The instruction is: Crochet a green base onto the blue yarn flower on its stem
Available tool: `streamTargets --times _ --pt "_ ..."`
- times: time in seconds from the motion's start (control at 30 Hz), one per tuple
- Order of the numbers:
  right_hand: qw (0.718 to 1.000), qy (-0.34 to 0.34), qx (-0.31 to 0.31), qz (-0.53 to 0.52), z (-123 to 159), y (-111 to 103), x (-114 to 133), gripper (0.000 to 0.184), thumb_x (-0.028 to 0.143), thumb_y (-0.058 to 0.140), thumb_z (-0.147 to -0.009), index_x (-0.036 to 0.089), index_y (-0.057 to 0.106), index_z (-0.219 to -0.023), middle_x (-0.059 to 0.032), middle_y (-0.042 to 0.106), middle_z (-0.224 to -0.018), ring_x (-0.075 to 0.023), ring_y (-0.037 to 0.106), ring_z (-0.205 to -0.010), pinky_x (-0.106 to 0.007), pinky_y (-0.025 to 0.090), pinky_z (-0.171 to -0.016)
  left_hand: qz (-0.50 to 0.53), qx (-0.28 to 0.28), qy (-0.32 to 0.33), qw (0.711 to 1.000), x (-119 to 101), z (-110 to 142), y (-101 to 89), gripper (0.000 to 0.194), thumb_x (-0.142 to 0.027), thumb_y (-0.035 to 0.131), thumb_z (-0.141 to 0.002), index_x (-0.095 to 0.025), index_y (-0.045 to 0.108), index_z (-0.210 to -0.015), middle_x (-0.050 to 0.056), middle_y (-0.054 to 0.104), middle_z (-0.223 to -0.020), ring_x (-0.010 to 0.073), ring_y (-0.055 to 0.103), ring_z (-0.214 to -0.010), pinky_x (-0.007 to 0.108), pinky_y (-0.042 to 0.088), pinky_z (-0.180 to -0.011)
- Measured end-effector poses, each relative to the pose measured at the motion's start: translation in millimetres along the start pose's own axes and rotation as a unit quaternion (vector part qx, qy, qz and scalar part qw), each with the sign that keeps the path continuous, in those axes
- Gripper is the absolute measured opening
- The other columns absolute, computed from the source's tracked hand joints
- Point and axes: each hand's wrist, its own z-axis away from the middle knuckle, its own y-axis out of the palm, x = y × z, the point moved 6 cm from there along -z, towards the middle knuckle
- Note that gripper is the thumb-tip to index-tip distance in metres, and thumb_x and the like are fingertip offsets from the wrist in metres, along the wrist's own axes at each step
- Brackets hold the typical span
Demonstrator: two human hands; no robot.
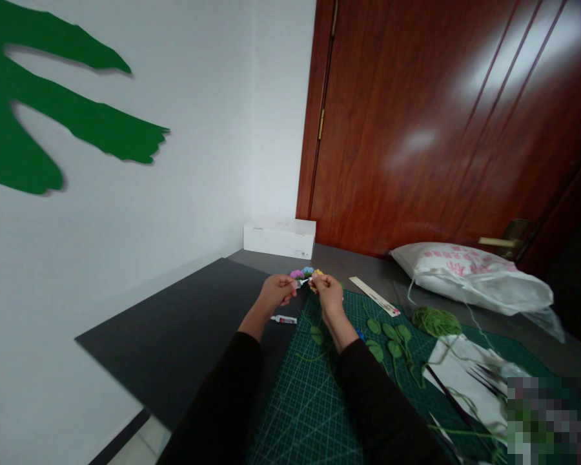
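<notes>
My left hand (277,292) is closed on a thin white sliver (301,282), its long axis running crosswise toward my right hand (326,292) — that grip I cannot tell — with small multicoloured crocheted flowers (307,273) just beyond.

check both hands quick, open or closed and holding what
Left hand: closed in a pinch on a small white item, too small to identify.
Right hand: closed in a pinch; what it holds cannot be told.
</notes>
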Motion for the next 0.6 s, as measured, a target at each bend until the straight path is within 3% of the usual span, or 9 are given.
streamTargets --times 0.3,0.6 --pt "0.999 -0.021 0.015 0.030 2 2 5 0.025 0.034 0.063 -0.095 0.013 0.063 -0.081 0.0020 0.065 -0.074 -0.0119 0.064 -0.065 -0.028 0.055 -0.065 -0.007 0.005 0.009 1.000 -2 1 2.4 0.032 -0.039 0.078 -0.066 -0.012 0.061 -0.071 -0.001 0.059 -0.054 0.0044 0.040 -0.037 0.017 0.030 -0.035" --pt "0.986 -0.119 0.043 0.107 14 4 27 0.026 0.036 0.065 -0.085 0.020 0.054 -0.067 0.0046 0.057 -0.061 -0.0138 0.054 -0.061 -0.025 0.043 -0.063 -0.048 0.017 0.032 0.998 -5 4 10.8 0.034 -0.043 0.077 -0.067 -0.012 0.063 -0.071 0.000 0.061 -0.056 0.0055 0.042 -0.038 0.019 0.034 -0.037"
